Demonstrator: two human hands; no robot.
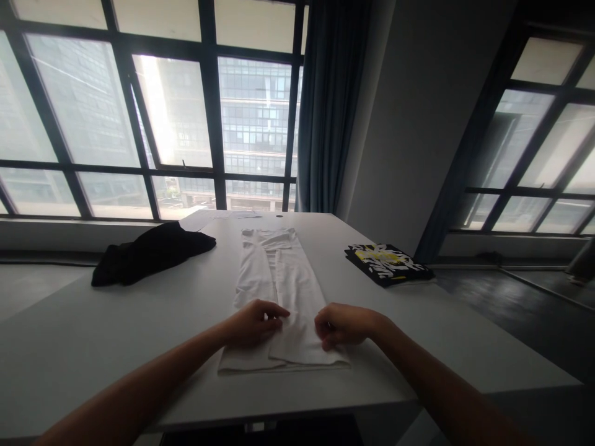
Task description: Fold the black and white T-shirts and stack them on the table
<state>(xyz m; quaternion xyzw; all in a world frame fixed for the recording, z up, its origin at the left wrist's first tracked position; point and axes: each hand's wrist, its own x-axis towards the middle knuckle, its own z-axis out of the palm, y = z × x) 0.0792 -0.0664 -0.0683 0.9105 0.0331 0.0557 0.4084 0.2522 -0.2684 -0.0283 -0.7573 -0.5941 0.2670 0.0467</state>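
Observation:
A white garment (302, 285) lies on the table in front of me, folded lengthwise into a long strip with its far end narrowing away. One folded layer overlaps another along its middle, and wrinkles run across the cloth. My left hand (255, 322) rests over its near left part, thumb and fingers pinched at the edge of the upper layer. At the near right edge, my right hand (346, 323) has its fingers curled together on the cloth. The fingertips of both hands are partly hidden, so the exact grip is hard to see.
The white table (372, 384) runs away from me toward large windows. A crumpled black cloth (153, 254) lies on its left side. On the right sits a folded black garment with a yellow and white print (388, 263). A blue curtain (325, 118) hangs behind.

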